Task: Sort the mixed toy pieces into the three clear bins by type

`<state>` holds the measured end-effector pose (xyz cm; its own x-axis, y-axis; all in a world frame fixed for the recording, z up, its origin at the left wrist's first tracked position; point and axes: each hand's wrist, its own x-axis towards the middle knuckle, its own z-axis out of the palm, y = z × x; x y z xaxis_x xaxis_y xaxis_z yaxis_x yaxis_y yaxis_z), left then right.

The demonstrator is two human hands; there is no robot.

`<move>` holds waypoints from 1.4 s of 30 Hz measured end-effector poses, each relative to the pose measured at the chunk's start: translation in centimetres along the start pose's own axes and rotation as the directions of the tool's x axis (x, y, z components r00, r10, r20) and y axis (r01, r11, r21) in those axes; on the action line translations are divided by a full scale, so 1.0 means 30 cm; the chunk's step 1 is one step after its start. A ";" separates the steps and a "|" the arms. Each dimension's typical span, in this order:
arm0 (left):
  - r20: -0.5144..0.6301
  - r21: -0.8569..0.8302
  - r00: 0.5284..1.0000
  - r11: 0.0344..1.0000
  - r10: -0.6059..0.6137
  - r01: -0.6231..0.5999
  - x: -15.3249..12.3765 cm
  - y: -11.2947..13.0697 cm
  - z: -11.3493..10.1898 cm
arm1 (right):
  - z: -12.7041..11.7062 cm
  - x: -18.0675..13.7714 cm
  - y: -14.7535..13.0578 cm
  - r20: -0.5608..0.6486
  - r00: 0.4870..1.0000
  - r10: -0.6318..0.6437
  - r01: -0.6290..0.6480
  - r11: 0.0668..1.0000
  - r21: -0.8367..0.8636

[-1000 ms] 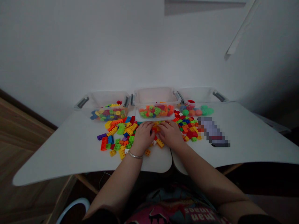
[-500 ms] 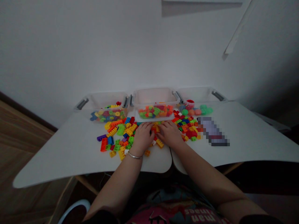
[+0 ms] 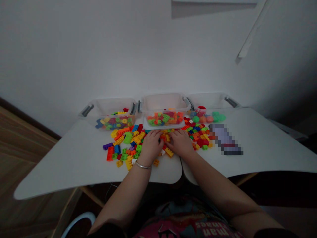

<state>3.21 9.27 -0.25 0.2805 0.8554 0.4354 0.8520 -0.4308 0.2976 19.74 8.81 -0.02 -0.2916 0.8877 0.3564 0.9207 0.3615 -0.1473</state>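
Observation:
My left hand (image 3: 152, 144), with a bangle on its wrist, is curled over the brick pile, its fingers closed on an orange toy brick (image 3: 162, 136). Close beside it, my right hand (image 3: 182, 142) pinches a yellow toy brick (image 3: 168, 137) between thumb and fingers. The two bricks are side by side or touching; I cannot tell if they are joined. Fingers partly hide both. Just below the hands lies another yellow brick (image 3: 169, 152). Loose bricks of many colours spread left, around a green brick (image 3: 128, 138), and right, around a red brick (image 3: 203, 142).
Behind the pile, a clear bin (image 3: 163, 100) holds orange and green bricks. The left bin (image 3: 115, 104) contains mixed coloured pieces, and the right bin (image 3: 210, 99) green and orange rounded pieces. A blurred-out flat object (image 3: 226, 140) lies at right on the white table (image 3: 267, 148).
The yellow brick at my right fingertips has turned slightly and stands more upright. Both hands otherwise stay in the same place.

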 end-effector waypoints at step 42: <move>0.002 -0.019 1.000 1.000 -0.001 0.001 -0.004 -0.010 0.000 | -0.135 0.454 0.276 -0.374 0.877 0.301 -0.129 0.897 0.422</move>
<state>2.94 9.30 -0.39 0.2807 0.8565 0.4331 0.8436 -0.4354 0.3142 24.43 22.75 7.37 0.1187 0.7811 0.6130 0.7541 0.3307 -0.5675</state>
